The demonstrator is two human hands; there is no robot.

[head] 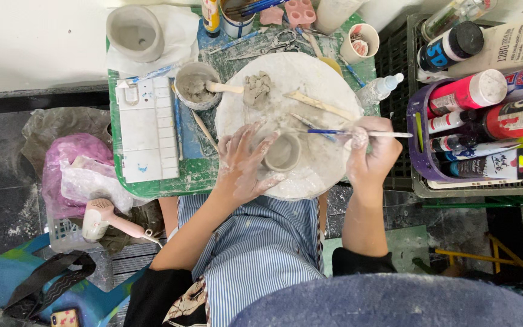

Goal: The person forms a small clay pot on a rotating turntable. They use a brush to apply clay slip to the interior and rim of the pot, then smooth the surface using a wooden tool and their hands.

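A small grey clay cup [282, 152] stands on a round white board [310, 85] on my lap table. My left hand [241, 163], smeared with clay, cups the cup's left side with fingers spread. My right hand [371, 151] is closed on a thin modelling tool [364, 133] with a blue handle, which lies level across the board just above the cup. A lump of grey clay [257, 88] and a flat wooden tool [319, 106] lie further back on the board.
A bowl of wet clay with a wooden stick [196, 86] and a white paint palette [146, 130] sit left of the board. Paint bottles fill a purple basket [416, 136] at right. A pink hair dryer [101, 219] lies at lower left.
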